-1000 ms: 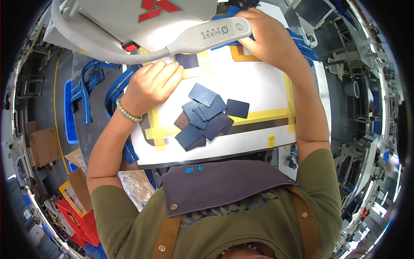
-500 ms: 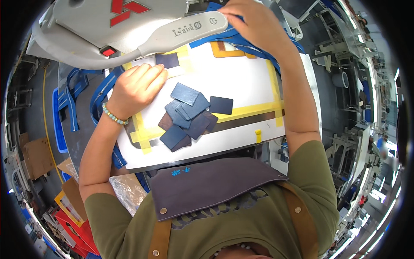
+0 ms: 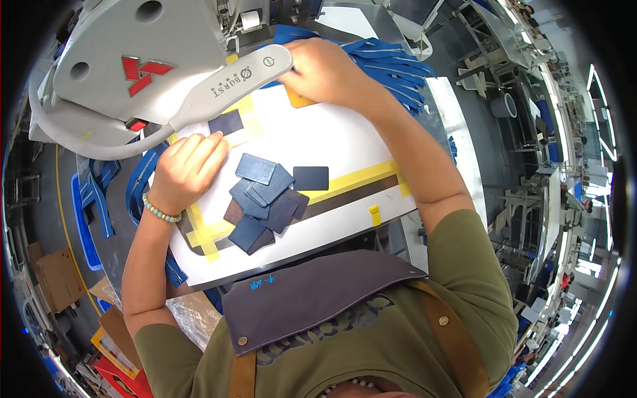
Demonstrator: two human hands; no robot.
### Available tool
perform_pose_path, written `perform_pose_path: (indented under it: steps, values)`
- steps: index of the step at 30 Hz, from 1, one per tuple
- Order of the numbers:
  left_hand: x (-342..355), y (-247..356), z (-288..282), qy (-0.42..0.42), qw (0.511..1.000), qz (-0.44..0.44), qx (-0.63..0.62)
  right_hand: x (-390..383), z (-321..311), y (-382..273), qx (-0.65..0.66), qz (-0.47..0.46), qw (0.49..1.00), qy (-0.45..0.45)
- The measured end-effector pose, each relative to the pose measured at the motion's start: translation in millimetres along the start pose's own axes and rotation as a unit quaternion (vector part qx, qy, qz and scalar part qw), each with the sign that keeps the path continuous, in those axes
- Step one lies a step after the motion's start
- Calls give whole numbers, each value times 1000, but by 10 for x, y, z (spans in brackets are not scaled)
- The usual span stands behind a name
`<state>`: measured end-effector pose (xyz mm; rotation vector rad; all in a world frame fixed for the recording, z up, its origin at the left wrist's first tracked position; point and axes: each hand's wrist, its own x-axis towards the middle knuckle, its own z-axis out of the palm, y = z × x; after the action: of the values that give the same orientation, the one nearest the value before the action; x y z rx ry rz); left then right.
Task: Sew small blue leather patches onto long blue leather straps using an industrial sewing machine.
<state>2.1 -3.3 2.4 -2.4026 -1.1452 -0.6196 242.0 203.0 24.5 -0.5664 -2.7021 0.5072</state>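
Note:
My left hand, a beaded bracelet at its wrist, rests with curled fingers on the left of a white board. Its fingertips are beside a small dark blue rectangular piece; what they hold, if anything, is hidden. Farther off, my right hand bends in behind the tip of a grey lamp head, which covers its fingers. Blue zipper strips lie just beyond that hand. Between my forearms is a loose pile of thin dark blue rectangular pieces, with one single piece to its right.
A grey sewing machine stands at the far left, its lamp arm curving over the board. Yellow tape borders the board. An amber-edged piece shows under my right wrist. More blue zipper strips hang at the left, near a blue bin.
The view has shifted, so the board and pile appear lower and farther left. My right hand stays by the lamp tip, its fingers now more hidden. My left hand keeps its place by the dark piece.

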Motion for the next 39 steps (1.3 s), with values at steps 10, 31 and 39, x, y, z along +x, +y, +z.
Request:
perform_pose_path:
  steps: [10, 31, 39]
  values:
    - [-35, -26, -18, -8, 1000, 5, -17, -130, -745, -27, 119, -31, 992, 12]
    - [42, 62, 77, -50, 986, -122, -101, -26, 456, -303, 71, -65, 993, 69]
    - [98, 77, 117, -43, 986, -125, -99, -254, -949, 115, 40, 74, 993, -83]
